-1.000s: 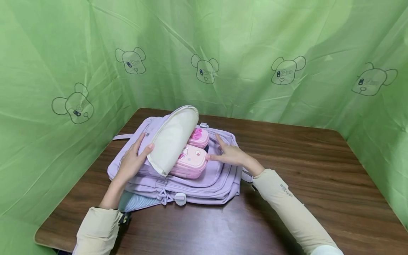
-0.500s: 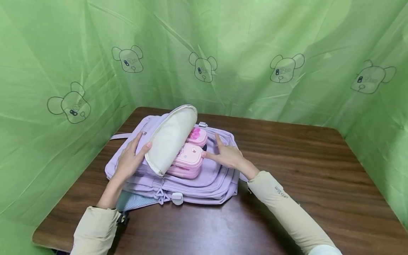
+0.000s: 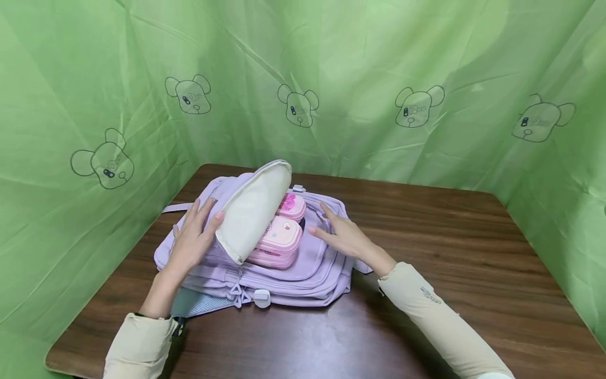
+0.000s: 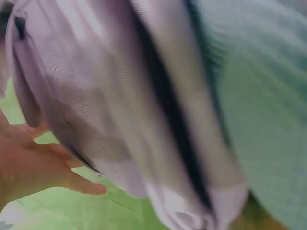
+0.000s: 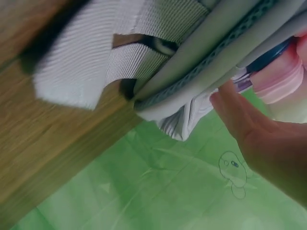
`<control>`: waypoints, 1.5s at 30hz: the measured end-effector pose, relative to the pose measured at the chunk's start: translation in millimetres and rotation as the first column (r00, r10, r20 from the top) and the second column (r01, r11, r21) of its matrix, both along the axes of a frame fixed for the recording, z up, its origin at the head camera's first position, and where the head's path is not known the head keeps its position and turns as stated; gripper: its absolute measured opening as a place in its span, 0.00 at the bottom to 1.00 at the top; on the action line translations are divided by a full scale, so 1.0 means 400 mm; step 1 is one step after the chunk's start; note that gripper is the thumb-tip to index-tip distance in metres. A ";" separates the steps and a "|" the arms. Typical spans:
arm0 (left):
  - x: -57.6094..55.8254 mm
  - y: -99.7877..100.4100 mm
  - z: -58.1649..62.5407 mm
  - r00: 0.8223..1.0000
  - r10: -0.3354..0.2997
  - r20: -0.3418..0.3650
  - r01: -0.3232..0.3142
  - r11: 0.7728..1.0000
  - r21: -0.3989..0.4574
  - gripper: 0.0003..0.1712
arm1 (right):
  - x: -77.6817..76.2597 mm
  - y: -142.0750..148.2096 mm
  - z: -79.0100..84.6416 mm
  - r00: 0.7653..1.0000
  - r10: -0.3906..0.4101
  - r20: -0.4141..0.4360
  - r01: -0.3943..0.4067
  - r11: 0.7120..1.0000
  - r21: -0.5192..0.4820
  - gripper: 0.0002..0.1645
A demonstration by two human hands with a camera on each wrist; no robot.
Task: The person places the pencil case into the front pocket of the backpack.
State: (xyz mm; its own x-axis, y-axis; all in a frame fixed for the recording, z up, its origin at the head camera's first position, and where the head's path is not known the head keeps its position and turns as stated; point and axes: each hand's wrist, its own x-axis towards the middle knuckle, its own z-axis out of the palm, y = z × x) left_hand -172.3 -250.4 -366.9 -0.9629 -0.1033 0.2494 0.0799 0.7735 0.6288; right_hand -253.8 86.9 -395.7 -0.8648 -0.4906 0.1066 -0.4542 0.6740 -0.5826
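A lilac backpack point(image 3: 314, 256) lies on the table, its front pocket flap point(image 3: 255, 210) folded back to show a cream lining. From under the flap poke two pink cases: a nearer one point(image 3: 284, 237) with printed pictures and a farther one point(image 3: 292, 206) with a bright pink bow. My left hand point(image 3: 193, 239) is spread over the backpack's left part, thumb at the flap's edge. On the other side my right hand point(image 3: 347, 237) holds nothing; its fingers are spread over the pocket's right rim, thumb just short of the nearer case. The flap hides the cases' left ends.
Zipper pulls point(image 3: 239, 295) and a pale buckle point(image 3: 262, 298) hang along the backpack's near side, beside a bluish mesh piece point(image 3: 201, 302). Brown wooden table point(image 3: 450, 252) extends to the right. Green curtain point(image 3: 350, 63) with printed bear heads encloses the back and sides.
My right thumb has come away from the nearer pink case, and that hand has drawn slightly back to the right. The left hand stays by the flap's edge. The cases stay put.
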 end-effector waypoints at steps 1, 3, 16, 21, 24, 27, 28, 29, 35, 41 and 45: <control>0.000 0.008 0.005 1.000 -0.003 -0.028 0.003 1.000 0.000 0.38 | 0.002 0.006 0.002 1.000 -0.004 -0.015 0.004 1.000 -0.012 0.52; 0.000 0.024 0.015 0.996 -0.017 -0.091 0.017 1.000 0.003 0.37 | 0.004 0.020 0.004 0.999 -0.012 -0.046 0.011 1.000 -0.027 0.50; 0.026 0.208 0.028 0.927 -0.353 -0.123 0.336 0.931 -0.141 0.37 | -0.006 0.081 -0.014 0.997 -0.037 -0.065 0.033 0.997 -0.064 0.44; 0.036 0.259 -0.012 0.900 -0.432 -0.062 0.377 0.842 -0.385 0.42 | -0.005 0.082 -0.022 0.998 -0.032 -0.060 0.028 0.997 -0.066 0.44; 0.036 0.272 -0.037 0.899 -0.431 -0.078 0.328 0.781 -0.531 0.44 | -0.005 0.083 -0.027 0.998 -0.030 -0.064 0.026 0.998 -0.063 0.44; 0.034 0.280 -0.054 0.896 -0.431 -0.102 0.279 0.727 -0.627 0.45 | -0.006 0.084 -0.031 0.997 -0.026 -0.070 0.023 0.998 -0.052 0.44; 0.034 0.283 -0.057 0.895 -0.433 -0.104 0.271 0.716 -0.643 0.45 | -0.007 0.085 -0.032 0.997 -0.026 -0.070 0.023 0.999 -0.048 0.44; 0.033 0.286 -0.059 0.895 -0.434 -0.100 0.269 0.706 -0.655 0.44 | -0.007 0.086 -0.032 0.997 -0.024 -0.069 0.021 0.999 -0.046 0.43; 0.031 0.292 -0.029 0.896 -0.444 -0.022 0.358 0.749 -0.558 0.43 | -0.005 0.094 -0.029 0.997 -0.018 -0.070 0.016 0.999 -0.040 0.43; 0.003 0.232 0.054 0.907 -0.420 -0.028 0.373 0.832 -0.412 0.38 | -0.003 0.119 -0.010 0.991 -0.055 -0.124 0.057 0.998 0.011 0.46; -0.041 0.194 0.087 0.933 -0.351 -0.076 0.287 0.855 -0.432 0.38 | -0.009 0.153 0.008 0.973 -0.100 -0.206 0.122 0.988 0.098 0.49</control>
State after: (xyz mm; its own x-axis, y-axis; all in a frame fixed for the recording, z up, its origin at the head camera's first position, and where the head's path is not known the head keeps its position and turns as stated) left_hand -188.8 -172.7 -332.1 -0.8742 0.3450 0.3416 0.4324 0.8733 0.2246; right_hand -257.4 148.1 -392.3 -0.8809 -0.4113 0.2343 -0.4731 0.7811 -0.4075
